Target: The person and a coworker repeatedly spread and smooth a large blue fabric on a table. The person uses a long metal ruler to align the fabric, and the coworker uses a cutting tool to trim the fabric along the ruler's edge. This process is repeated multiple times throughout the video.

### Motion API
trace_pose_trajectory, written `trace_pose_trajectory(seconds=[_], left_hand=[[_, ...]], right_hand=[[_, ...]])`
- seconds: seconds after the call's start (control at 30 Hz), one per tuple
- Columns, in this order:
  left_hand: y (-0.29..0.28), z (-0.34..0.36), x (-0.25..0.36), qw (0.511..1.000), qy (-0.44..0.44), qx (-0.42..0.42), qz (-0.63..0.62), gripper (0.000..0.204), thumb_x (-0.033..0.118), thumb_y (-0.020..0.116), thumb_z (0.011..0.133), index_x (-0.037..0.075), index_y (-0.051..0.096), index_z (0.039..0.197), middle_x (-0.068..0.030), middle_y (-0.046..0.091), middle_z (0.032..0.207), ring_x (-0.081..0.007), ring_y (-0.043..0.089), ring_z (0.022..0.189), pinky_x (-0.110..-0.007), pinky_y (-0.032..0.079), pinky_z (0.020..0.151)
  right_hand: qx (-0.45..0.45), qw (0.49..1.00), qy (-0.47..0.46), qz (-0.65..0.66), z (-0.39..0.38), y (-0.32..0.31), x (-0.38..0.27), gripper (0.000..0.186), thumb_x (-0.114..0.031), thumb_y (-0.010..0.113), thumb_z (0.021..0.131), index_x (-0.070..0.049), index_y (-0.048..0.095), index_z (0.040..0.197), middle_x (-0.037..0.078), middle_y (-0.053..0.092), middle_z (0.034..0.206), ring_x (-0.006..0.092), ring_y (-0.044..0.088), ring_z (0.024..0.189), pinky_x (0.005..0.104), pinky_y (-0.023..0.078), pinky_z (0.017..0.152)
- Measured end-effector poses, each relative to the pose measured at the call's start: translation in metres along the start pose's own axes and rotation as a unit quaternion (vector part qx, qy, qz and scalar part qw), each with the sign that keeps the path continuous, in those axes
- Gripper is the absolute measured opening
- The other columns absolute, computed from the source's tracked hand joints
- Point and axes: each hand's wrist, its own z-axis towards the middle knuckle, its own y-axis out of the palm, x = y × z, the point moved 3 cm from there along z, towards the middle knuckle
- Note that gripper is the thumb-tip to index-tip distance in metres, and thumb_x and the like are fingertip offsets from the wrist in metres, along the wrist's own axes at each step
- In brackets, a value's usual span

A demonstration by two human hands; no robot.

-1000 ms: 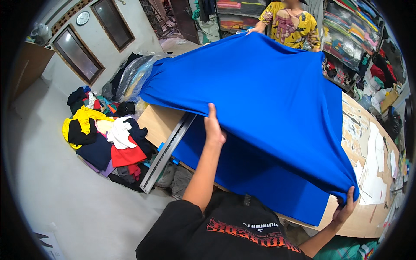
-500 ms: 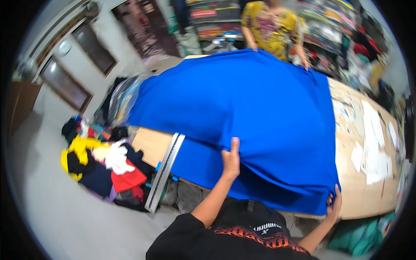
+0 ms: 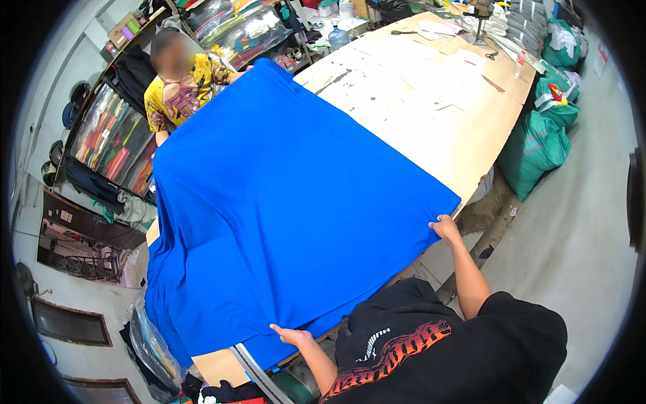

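Observation:
A large sheet of bright blue fabric is spread over a long wooden table, with soft folds on its left side. Its near edge is in my left hand, thumb on top and the rest of the fingers partly hidden; creases run out from that spot. Farther right, my right hand grips the fabric near its right corner, at the table's edge. Across the table, a person in a yellow patterned shirt has hands at the far edge of the same fabric. More blue fabric shows beneath the near edge.
A metal rail crosses the table's near left end, beside my left hand. Paper pieces and scissors lie on the bare wooden tabletop. Green sacks stand on the floor to the right. Shelves of bagged fabric are behind the other person.
My view has swung round to the right. The fabric, raised and billowing near me before, now lies flatter. Both my hands have lowered its near edge and still grip it.

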Motion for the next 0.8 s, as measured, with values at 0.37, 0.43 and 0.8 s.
trace_pose_trajectory(seconds=[0.37,0.43,0.8], left_hand=[[0.038,0.065,0.018,0.995,-0.063,0.024,-0.075,0.063,0.035,0.055,0.1,-0.01,0.053,0.143,-0.0242,0.059,0.145,-0.0424,0.061,0.127,-0.06,0.051,0.107],[0.037,0.069,0.023,0.998,-0.025,0.056,-0.014,0.061,0.034,0.056,0.099,-0.012,0.055,0.139,-0.0253,0.061,0.141,-0.0427,0.064,0.123,-0.06,0.055,0.103],[0.019,0.097,0.015,0.99,0.085,0.077,0.087,0.063,0.041,0.051,0.107,-0.013,0.054,0.139,-0.0262,0.059,0.143,-0.0398,0.063,0.124,-0.05,0.052,0.106]], right_hand=[[0.064,0.944,-0.163,0.281,-0.011,-0.066,-0.064,0.036,-0.019,0.076,0.094,0.006,0.068,0.118,0.023,0.072,0.123,0.0337,0.066,0.124,0.0414,0.05,0.104],[0.102,0.941,-0.177,0.27,-0.017,-0.067,-0.071,0.03,-0.021,0.076,0.094,0.003,0.069,0.111,0.017,0.073,0.109,0.0261,0.067,0.111,0.0387,0.051,0.096],[-0.032,0.978,-0.065,0.196,-0.009,-0.032,-0.018,0.07,-0.025,0.081,0.091,0.016,0.053,0.141,0.032,0.06,0.142,0.0389,0.062,0.129,0.0451,0.05,0.106]])
